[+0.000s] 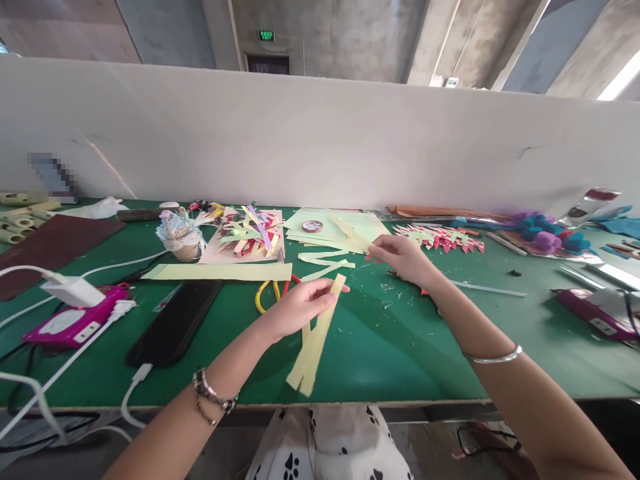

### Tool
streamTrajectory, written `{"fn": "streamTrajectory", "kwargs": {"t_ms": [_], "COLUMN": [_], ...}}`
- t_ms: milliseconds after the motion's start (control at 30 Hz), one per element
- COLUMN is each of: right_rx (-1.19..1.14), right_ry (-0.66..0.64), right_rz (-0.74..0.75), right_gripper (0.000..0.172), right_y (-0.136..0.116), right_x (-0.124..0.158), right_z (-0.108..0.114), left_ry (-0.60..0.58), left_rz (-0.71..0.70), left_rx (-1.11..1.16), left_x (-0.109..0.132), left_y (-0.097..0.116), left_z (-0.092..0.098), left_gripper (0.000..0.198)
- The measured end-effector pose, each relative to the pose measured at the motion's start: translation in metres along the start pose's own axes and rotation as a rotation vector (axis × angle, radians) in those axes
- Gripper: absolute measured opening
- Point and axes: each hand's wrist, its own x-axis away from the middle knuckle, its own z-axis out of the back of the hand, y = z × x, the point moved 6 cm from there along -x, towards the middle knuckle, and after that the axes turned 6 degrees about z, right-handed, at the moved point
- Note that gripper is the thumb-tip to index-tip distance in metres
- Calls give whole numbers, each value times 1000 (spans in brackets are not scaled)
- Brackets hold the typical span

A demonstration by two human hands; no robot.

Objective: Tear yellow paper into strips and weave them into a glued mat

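Note:
My left hand (305, 305) is closed on pale yellow paper strips (315, 350), which hang below the fingers toward the table's front edge and overlap near their lower ends. My right hand (403, 259) pinches the end of another pale yellow paper strip (353, 232), stretched out over a stack of light green paper sheets (300, 223). Between the hands, a folded pale green strip (327, 257) lies in a zigzag. Looped yellow and red handles (261, 297) show partly behind my left hand. A long pale green paper band (220, 271) lies just left of it.
A black phone (173, 323) and a magenta power strip (75, 317) with white cables occupy the left side. Coloured paper scraps (253, 233) sit on a pink sheet behind. Red-and-white woven paper (440, 239) lies right, with another magenta power strip (597, 313) beyond.

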Motion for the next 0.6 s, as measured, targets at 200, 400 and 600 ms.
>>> {"fn": "streamTrajectory", "kwargs": {"t_ms": [200, 400, 600], "right_rx": [-437, -692, -783], "right_ry": [58, -14, -118], "right_rz": [-5, -4, 8], "right_gripper": [34, 28, 23], "right_y": [-17, -28, -24], "right_x": [9, 18, 24], "right_z": [13, 6, -13], "left_ry": [142, 347, 14], "left_rz": [-21, -26, -29], "left_rx": [-562, -674, 197], "left_x": [-36, -44, -36], "left_y": [-18, -22, -11], "left_z": [-11, 13, 22], "left_gripper": [20, 32, 50]}}
